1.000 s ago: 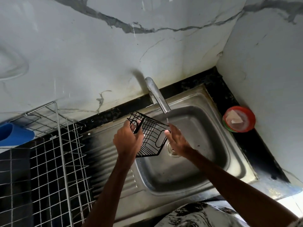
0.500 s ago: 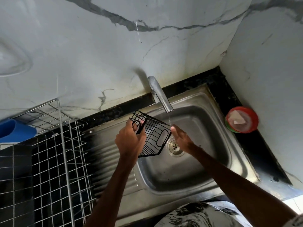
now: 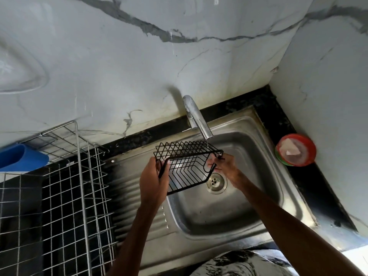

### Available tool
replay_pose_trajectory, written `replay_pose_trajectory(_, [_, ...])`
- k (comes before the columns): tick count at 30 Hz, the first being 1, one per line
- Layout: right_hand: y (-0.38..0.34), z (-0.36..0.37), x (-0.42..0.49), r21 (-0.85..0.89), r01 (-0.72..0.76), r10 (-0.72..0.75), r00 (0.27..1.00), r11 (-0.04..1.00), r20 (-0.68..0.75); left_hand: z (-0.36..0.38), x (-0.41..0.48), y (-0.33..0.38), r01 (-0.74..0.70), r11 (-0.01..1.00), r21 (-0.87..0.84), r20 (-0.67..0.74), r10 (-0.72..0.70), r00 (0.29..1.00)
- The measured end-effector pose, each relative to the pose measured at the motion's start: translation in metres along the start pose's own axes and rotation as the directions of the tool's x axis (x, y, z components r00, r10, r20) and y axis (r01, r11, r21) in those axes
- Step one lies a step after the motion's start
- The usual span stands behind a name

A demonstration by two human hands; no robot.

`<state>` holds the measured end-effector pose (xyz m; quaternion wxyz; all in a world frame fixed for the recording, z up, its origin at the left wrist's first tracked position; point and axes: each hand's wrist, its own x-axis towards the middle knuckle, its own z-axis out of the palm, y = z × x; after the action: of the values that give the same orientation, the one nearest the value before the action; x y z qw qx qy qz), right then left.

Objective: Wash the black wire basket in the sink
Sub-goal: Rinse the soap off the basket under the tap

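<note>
The black wire basket [image 3: 187,164] hangs over the left side of the steel sink [image 3: 258,176], right under the spout of the chrome tap [image 3: 196,116]. A thin stream of water falls from the spout onto the basket's far right corner. My left hand [image 3: 153,182] grips the basket's left end. Its right end is pinched in my right hand [image 3: 225,168]. The basket's open side faces me, and the drain [image 3: 216,183] shows just below its right edge.
A silver wire dish rack [image 3: 65,186] stands on the black counter at the left, with a blue plastic piece [image 3: 20,157] at its far edge. A red and green dish [image 3: 295,150] holding something white sits in the right corner. Marble walls close the back and right.
The basket has been turned from a steep tilt to lie wide between both hands. My right hand, which was free under the water, has taken hold of its right end.
</note>
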<state>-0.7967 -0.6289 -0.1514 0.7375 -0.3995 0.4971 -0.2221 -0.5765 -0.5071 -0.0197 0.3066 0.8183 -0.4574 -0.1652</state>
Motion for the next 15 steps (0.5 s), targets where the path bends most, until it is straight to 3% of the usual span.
replay_pose_trajectory(2, [-0.004,-0.002,-0.004,-0.007,0.069,-0.069,0.997,0.998,-0.017,-0.003,-0.012,-0.019,0.093,0.993,-0.078,0.102,-0.085,0.991])
replay_pose_trajectory(4, [-0.007,-0.007,0.000,-0.075,0.128,-0.132,0.990,0.989,-0.049,-0.006,-0.016,-0.029,0.325,0.931,-0.163,0.286,-0.271,0.919])
replay_pose_trajectory(7, [-0.030,-0.006,0.000,-0.367,0.197,-0.224,0.974,0.909,-0.032,-0.010,-0.017,-0.027,0.729,0.593,-0.341,0.485,-0.553,0.677])
replay_pose_trajectory(10, [-0.049,-0.008,-0.001,-0.675,0.241,-0.317,0.948,0.698,0.011,-0.019,-0.023,-0.030,0.826,0.406,-0.390,0.567,-0.601,0.563])
replay_pose_trajectory(11, [-0.054,-0.008,-0.002,-0.730,0.234,-0.329,0.944,0.643,0.013,-0.022,-0.023,-0.029,0.821,0.453,-0.348,0.548,-0.612,0.570])
replay_pose_trajectory(12, [-0.057,-0.008,-0.003,-0.768,0.215,-0.329,0.944,0.604,0.005,-0.025,-0.023,-0.025,0.779,0.570,-0.261,0.522,-0.596,0.611])
replay_pose_trajectory(14, [-0.058,-0.011,-0.003,-0.815,0.200,-0.339,0.941,0.544,0.005,-0.025,-0.020,-0.018,0.576,0.817,0.015,0.446,-0.521,0.728])
replay_pose_trajectory(15, [-0.060,-0.012,-0.004,-0.829,0.202,-0.337,0.941,0.522,0.017,-0.022,-0.017,-0.009,0.444,0.888,0.118,0.409,-0.451,0.793])
